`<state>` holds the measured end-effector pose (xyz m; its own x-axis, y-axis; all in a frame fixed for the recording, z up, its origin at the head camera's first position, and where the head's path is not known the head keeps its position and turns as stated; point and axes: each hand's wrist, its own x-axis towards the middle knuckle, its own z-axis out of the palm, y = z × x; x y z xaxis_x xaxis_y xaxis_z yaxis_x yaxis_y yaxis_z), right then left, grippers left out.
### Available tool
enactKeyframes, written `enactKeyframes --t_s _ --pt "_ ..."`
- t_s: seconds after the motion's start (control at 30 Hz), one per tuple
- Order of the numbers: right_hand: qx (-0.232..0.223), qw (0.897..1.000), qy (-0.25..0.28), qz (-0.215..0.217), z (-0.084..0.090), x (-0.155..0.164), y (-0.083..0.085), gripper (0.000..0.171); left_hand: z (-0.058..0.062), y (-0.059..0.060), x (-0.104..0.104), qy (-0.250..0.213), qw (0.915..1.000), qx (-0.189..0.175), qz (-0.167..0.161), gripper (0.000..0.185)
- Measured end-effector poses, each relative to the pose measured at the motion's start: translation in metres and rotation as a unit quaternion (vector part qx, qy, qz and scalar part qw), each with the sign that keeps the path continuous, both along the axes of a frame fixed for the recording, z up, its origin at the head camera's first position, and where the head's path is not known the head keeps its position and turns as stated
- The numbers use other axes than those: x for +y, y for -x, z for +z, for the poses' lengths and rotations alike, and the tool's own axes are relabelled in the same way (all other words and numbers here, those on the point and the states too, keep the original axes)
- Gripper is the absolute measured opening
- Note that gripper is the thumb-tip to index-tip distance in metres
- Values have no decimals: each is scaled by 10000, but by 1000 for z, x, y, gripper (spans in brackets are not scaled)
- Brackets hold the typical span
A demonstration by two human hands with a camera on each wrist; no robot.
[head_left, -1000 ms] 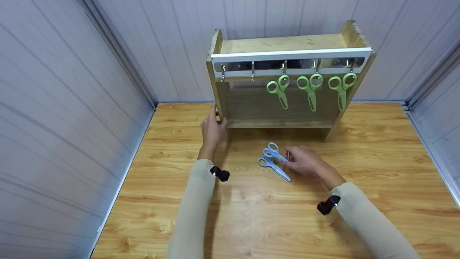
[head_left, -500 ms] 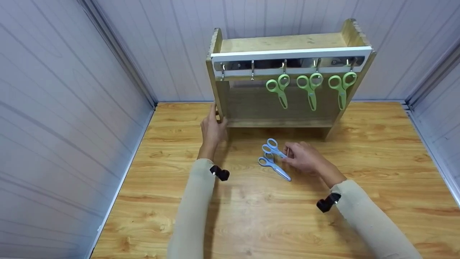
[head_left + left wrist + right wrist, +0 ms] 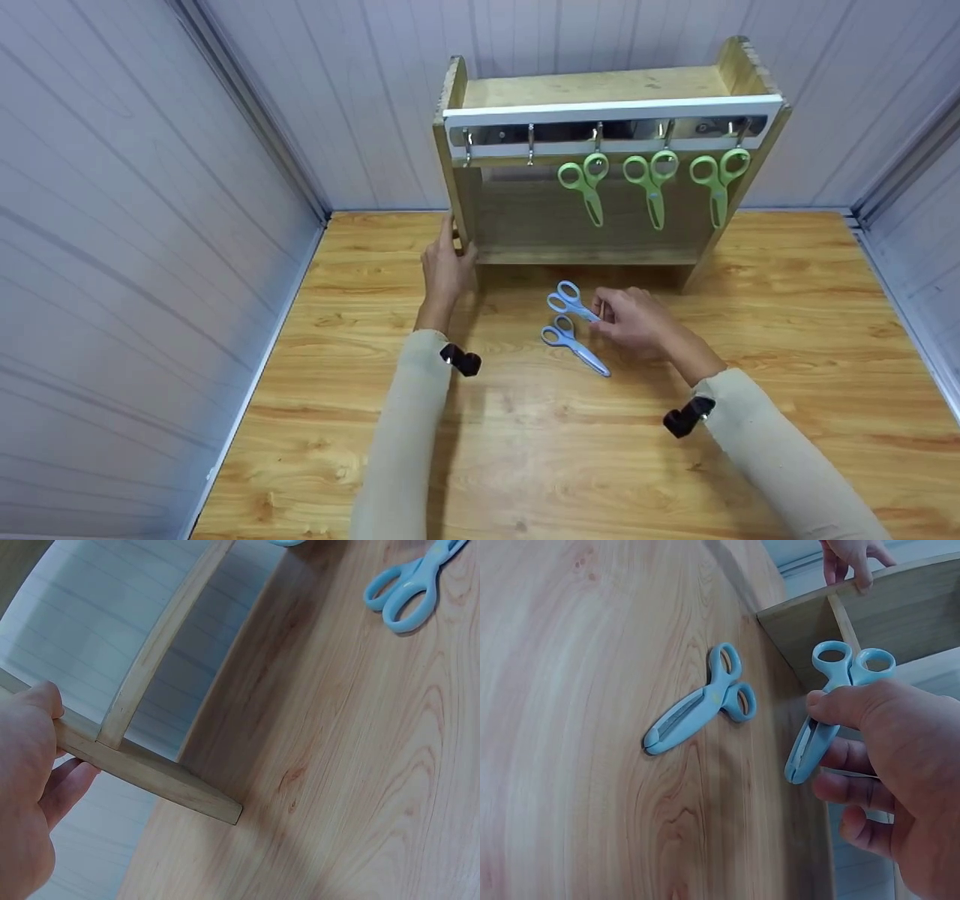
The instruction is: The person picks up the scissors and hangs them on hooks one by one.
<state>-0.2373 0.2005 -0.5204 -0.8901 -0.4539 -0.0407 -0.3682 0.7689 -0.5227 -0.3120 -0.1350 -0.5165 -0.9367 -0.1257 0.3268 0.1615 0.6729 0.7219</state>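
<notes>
Closest to me, both sleeves reach out over the wooden table point(image 3: 525, 450), a small black camera clipped at each wrist. The right hand point(image 3: 637, 324) pinches one pair of blue scissors point(image 3: 571, 301) by the closed blades, thumb on top and fingers curled under, so the two finger loops point away from the palm toward the rack; held that way, the loops look free to go over a hook, I'd judge. It's lifted just off the table. Just beside it, a second pair of blue scissors point(image 3: 574, 344) lies flat on the wood, blades shut, untouched. Over on the other side, the left hand point(image 3: 444, 271) grips the front edge of the left side panel of the wooden rack point(image 3: 600, 86), thumb and fingers wrapped round the board, which reads to me as steadying the stand so it won't slide. Farther back, along the metal hook rail point(image 3: 611, 112), three green scissors point(image 3: 654, 181) hang by one loop each, blades pointing down, on the right-hand hooks. The two hooks at the left end are bare.
</notes>
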Motion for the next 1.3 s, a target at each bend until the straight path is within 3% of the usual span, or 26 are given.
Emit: enactKeyframes --t_s 0.5,0.8,1.3 --pt "149 9998 -144 -12 15 -4 -2 15 -1 1 1 -14 10000 17 6 67" --pt "676 9975 -150 120 22 -7 -2 19 -3 1 0 -16 9999 102 -55 67" --pt "735 9970 -205 117 41 -5 -1 19 -2 1 1 -78 10000 36 11 66"
